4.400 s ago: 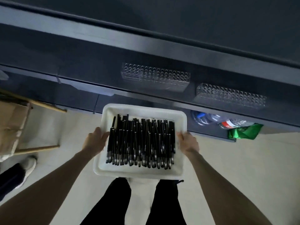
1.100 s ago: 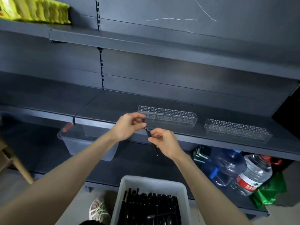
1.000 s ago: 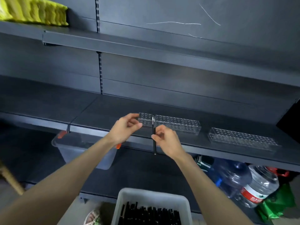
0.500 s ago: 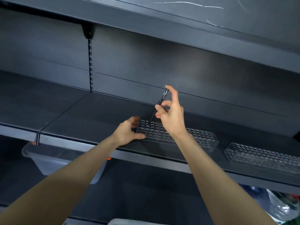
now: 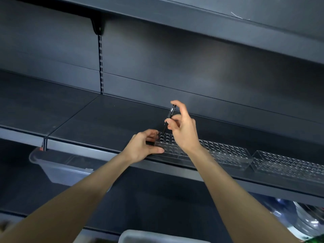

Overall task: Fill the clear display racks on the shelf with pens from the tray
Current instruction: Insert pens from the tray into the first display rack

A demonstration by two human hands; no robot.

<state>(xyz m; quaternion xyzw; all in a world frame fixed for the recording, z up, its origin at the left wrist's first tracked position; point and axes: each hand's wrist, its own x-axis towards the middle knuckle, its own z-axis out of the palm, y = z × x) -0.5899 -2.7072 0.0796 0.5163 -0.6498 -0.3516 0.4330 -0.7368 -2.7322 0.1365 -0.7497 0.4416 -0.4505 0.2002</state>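
Note:
Two clear display racks with rows of round holes sit on the dark shelf: the left rack in the middle and a second rack to its right. My right hand holds a black pen nearly upright, its lower tip at a hole in the left rack's far left corner. My left hand grips the left end of that rack, thumb along its front. Only the far rim of the white tray shows at the bottom edge; its pens are out of view.
Another dark shelf overhangs above. A clear plastic bin sits on the level below at left. Large water bottles stand at the lower right, with something green at the bottom corner.
The pen's tip has come down to the rack's corner hole. My left hand has closed on the rack's left end. The camera has moved closer.

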